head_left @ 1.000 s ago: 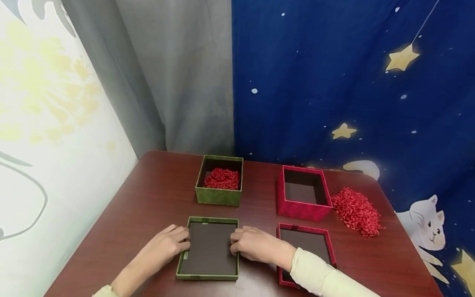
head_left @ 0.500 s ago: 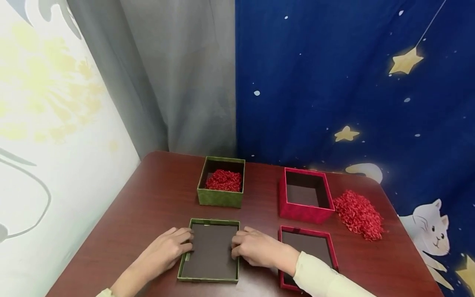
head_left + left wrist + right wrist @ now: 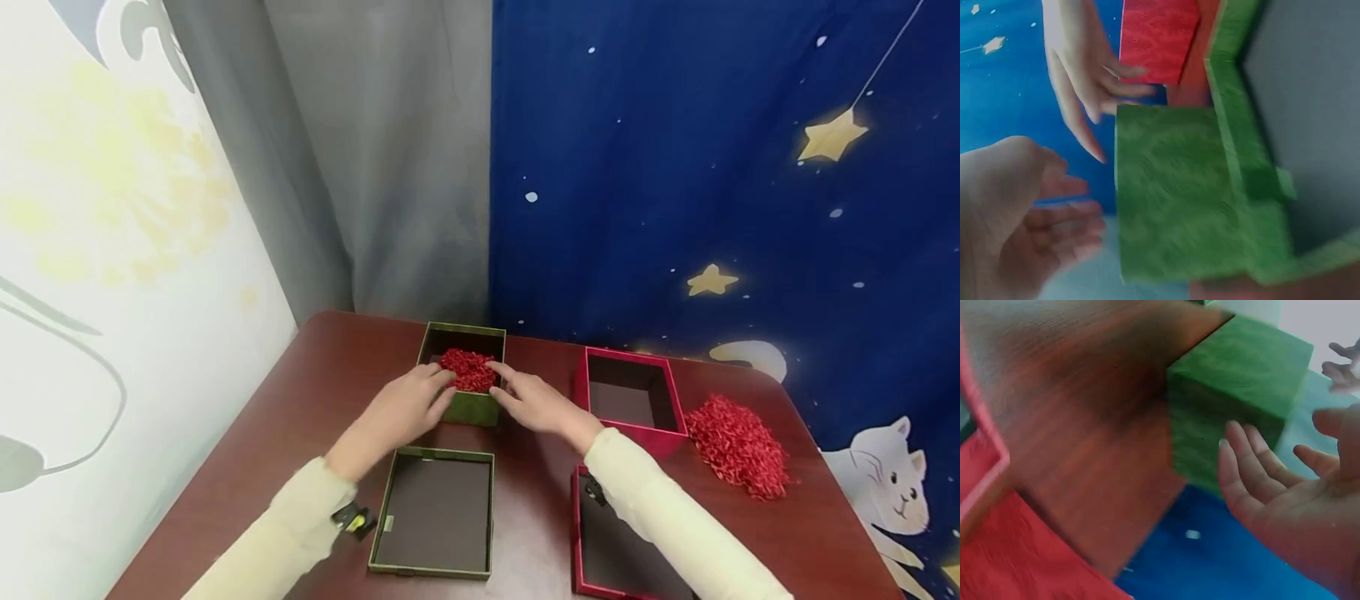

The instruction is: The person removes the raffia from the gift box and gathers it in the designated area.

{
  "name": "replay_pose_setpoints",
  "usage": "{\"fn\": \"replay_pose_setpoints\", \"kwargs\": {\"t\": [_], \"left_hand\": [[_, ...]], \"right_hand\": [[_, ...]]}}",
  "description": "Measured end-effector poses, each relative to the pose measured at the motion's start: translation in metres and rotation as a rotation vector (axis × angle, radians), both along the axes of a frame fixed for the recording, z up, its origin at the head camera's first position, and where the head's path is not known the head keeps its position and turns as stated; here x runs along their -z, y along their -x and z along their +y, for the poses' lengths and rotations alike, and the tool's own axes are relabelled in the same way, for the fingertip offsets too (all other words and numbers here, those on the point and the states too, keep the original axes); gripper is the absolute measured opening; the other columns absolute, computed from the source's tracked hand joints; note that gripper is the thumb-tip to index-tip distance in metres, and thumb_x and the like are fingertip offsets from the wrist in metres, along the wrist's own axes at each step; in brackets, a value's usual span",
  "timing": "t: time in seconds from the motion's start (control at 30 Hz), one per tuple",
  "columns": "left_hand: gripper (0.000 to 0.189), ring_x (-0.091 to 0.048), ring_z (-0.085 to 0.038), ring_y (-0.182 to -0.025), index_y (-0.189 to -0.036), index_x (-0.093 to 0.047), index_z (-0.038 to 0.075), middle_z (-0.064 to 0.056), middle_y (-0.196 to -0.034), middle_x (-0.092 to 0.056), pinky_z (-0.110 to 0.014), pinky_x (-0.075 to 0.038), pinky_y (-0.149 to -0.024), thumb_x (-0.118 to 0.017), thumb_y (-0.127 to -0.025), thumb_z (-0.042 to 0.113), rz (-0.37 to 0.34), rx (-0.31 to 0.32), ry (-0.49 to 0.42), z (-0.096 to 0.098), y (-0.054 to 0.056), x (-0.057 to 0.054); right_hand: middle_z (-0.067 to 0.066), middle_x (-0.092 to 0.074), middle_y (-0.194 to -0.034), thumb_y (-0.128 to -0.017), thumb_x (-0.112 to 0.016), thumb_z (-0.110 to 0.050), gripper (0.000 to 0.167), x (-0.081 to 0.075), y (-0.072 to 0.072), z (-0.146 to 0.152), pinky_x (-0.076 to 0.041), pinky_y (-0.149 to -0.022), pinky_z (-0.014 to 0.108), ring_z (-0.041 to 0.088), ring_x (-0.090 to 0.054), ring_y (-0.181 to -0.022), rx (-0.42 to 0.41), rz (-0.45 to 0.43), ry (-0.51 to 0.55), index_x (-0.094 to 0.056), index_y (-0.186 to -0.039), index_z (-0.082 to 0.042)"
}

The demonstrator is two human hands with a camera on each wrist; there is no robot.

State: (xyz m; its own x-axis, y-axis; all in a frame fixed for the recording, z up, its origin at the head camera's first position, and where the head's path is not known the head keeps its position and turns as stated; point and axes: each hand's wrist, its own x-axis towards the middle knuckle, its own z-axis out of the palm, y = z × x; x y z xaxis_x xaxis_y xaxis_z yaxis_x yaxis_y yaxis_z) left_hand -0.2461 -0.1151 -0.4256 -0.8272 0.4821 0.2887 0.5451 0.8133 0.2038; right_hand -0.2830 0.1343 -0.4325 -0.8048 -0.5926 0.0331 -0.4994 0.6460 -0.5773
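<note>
A green box [image 3: 471,410] stands at the back of the table with red shredded paper [image 3: 468,371] inside it. Over its left front corner reaches my left hand [image 3: 401,408], fingers extended and holding nothing. On the box's right side is my right hand [image 3: 536,402], its fingers spread toward the paper. Both wrist views show the hands beside the outer walls of the green box [image 3: 1172,194], with nothing gripped. From these views I cannot tell whether any finger touches the box or the paper. The green lid [image 3: 437,512] lies inside up, nearer to me.
To the right stands a red box [image 3: 626,400], dark inside. A pile of red shredded paper [image 3: 738,446] lies beside it on the table [image 3: 300,417]. The red lid [image 3: 626,542] lies in front, partly under my right forearm. Curtains hang behind the table.
Both hands have left the sides of the green lid and moved forward to the green box. Their fingers have straightened. The lid stays on the table, and the view has shifted slightly.
</note>
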Motion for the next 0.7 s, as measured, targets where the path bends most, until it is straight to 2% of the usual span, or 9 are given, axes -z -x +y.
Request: {"fn": "replay_pose_setpoints", "kwargs": {"t": [0.07,0.13,0.27,0.33,0.4,0.53,0.6,0.7], "left_hand": [[0.034,-0.067,-0.034,-0.112,-0.129,-0.068,-0.001,-0.019,-0.123,-0.068,-0.048,-0.056,-0.094,-0.057,-0.106,0.021,-0.084,-0.032,0.032,0.015,0.017,-0.002],[0.039,-0.064,-0.038,-0.121,-0.136,-0.064,-0.003,-0.024,-0.134,-0.064,-0.050,-0.053,-0.101,-0.053,-0.108,0.022,-0.177,-0.081,0.074,0.026,0.032,-0.003],[0.056,-0.052,-0.044,-0.135,-0.152,-0.044,-0.006,-0.031,-0.151,-0.046,-0.052,-0.046,-0.109,-0.050,-0.109,0.029,-0.436,-0.201,0.143,0.042,0.053,-0.002],[0.067,-0.046,-0.046,-0.140,-0.158,-0.034,-0.004,-0.033,-0.157,-0.037,-0.055,-0.042,-0.111,-0.052,-0.108,0.036,-0.550,-0.245,0.148,0.046,0.062,0.000],[0.077,-0.038,-0.048,-0.145,-0.162,-0.027,0.001,-0.032,-0.160,-0.030,-0.058,-0.039,-0.113,-0.057,-0.104,0.041,-0.637,-0.272,0.112,0.049,0.070,0.004],[0.088,-0.031,-0.050,-0.148,-0.166,-0.025,0.014,-0.029,-0.163,-0.026,-0.062,-0.037,-0.113,-0.069,-0.096,0.042,-0.704,-0.277,0.040,0.050,0.086,0.013],[0.085,-0.031,-0.050,-0.148,-0.165,-0.029,0.016,-0.029,-0.163,-0.026,-0.062,-0.037,-0.113,-0.071,-0.095,0.039,-0.723,-0.262,0.057,0.050,0.093,0.017],[0.074,-0.030,-0.051,-0.148,-0.161,-0.039,0.017,-0.028,-0.163,-0.029,-0.063,-0.037,-0.112,-0.072,-0.096,0.033,-0.721,-0.249,0.134,0.052,0.103,0.022]], "right_hand": [[0.024,-0.064,-0.132,-0.111,-0.045,-0.025,0.055,0.010,0.009,-0.002,-0.050,-0.102,0.052,0.036,-0.067,-0.114,0.040,-0.089,0.004,-0.033,-0.161,-0.004],[0.028,-0.064,-0.132,-0.113,-0.042,-0.028,0.058,0.017,0.015,-0.003,-0.046,-0.107,0.054,0.038,-0.067,-0.115,0.076,-0.160,0.023,-0.025,-0.164,-0.006],[0.022,-0.070,-0.096,-0.112,-0.044,-0.039,0.071,0.026,0.020,-0.003,-0.049,-0.101,0.054,0.032,-0.073,-0.086,0.116,-0.242,0.070,-0.008,-0.168,-0.015],[0.017,-0.071,-0.093,-0.110,-0.048,-0.044,0.077,0.030,0.022,-0.001,-0.050,-0.100,0.053,0.028,-0.072,-0.083,0.135,-0.251,0.093,-0.004,-0.168,-0.020],[0.015,-0.072,-0.096,-0.108,-0.050,-0.048,0.080,0.033,0.024,0.000,-0.050,-0.100,0.053,0.026,-0.072,-0.082,0.153,-0.262,0.122,-0.004,-0.168,-0.023],[0.013,-0.071,-0.099,-0.106,-0.053,-0.051,0.080,0.039,0.030,0.002,-0.053,-0.092,0.049,0.026,-0.071,-0.082,0.171,-0.282,0.158,-0.007,-0.168,-0.030],[0.012,-0.070,-0.096,-0.106,-0.052,-0.052,0.080,0.039,0.032,0.002,-0.054,-0.086,0.045,0.025,-0.071,-0.081,0.169,-0.303,0.157,-0.005,-0.168,-0.033],[0.012,-0.069,-0.091,-0.105,-0.050,-0.056,0.081,0.037,0.035,0.002,-0.054,-0.078,0.040,0.026,-0.070,-0.080,0.168,-0.331,0.139,-0.001,-0.167,-0.038]]}}
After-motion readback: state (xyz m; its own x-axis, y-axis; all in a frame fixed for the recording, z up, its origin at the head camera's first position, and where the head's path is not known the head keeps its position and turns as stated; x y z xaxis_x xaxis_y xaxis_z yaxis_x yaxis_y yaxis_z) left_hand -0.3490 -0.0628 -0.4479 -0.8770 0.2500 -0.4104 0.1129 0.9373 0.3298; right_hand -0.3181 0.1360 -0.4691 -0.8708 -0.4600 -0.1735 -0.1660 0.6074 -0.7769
